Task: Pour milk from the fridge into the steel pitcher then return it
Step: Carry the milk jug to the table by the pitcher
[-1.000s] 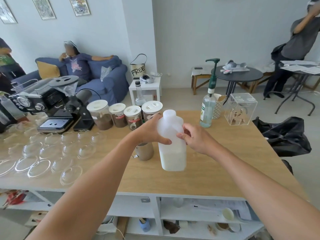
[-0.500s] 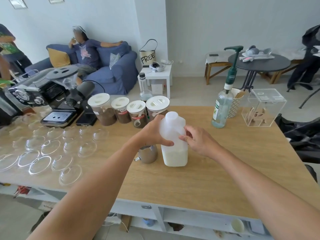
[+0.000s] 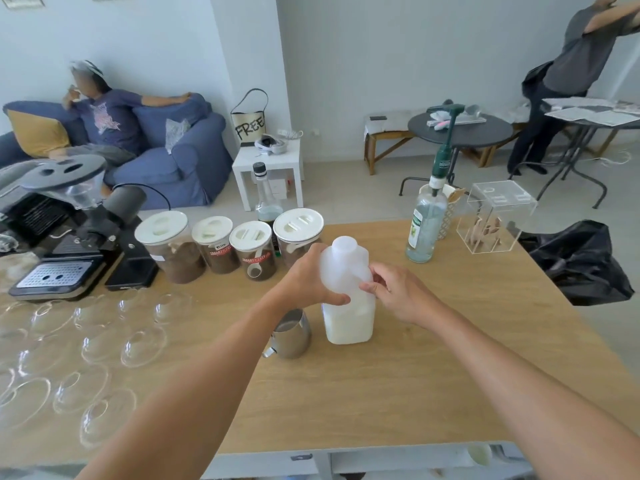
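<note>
We see a translucent matt plastic milk jug, a shiny steel pitcher, and clear glossy glass bowls along the left edge of the pale matt wood-grain tabletop.

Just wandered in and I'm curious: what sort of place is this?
Likely a lounge or shared room with a makeshift coffee bar: an espresso machine and lidded jars of coffee grounds stand on the wooden table, with a blue sofa behind.
</note>
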The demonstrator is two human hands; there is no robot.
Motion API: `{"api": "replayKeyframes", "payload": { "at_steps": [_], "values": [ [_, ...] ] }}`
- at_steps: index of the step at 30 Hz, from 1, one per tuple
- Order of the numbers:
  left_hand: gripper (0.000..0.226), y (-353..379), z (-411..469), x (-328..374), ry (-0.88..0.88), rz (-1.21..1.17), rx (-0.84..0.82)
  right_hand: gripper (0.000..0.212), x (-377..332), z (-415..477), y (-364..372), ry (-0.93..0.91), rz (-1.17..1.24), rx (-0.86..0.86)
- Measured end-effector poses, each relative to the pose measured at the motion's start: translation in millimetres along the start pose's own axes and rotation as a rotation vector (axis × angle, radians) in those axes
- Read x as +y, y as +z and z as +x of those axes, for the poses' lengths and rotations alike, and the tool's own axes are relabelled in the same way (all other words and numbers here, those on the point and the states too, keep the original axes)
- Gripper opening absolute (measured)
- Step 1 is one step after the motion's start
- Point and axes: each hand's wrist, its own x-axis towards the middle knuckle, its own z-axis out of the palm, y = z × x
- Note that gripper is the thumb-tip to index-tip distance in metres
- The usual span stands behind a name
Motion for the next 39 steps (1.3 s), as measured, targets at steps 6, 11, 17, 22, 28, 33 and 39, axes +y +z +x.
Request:
{"api": "replayKeyframes", "payload": {
  "at_steps": [6,11,17,22,28,33,39],
  "values": [
    [0.103,-4.0,7.7,-2.0,0.057,0.014,-0.063,0.021,-11.8,11.6,-26.4,0.116,-0.02,-0.134],
    [0.104,-5.7,12.1,-1.2,0.113,0.088,-0.1,0.054,-54.2,39.4,-55.6,0.085,-0.167,0.111],
    [0.113,-4.1,13.9,-1.4,0.127,0.072,-0.101,0.064,-87.4,60.7,-41.2,0.101,-0.574,-0.029],
    [0.087,-6.4,15.2,-1.8,0.119,0.114,-0.105,0.05,-88.5,67.4,-39.3,0.025,-0.612,-0.083],
    [0.092,-5.4,13.6,0.5,0.134,0.082,-0.091,0.045,-86.7,69.1,-42.4,0.01,-0.611,-0.152],
    [0.1,-5.5,13.0,-0.5,0.129,0.064,-0.085,0.032,-90.9,69.7,-49.2,0.025,-0.622,-0.306],
    [0.118,-8.1,10.6,0.5,0.145,0.043,-0.105,0.064,-107.9,68.8,-63.8,-0.114,-0.683,-0.49]
  ]
}}
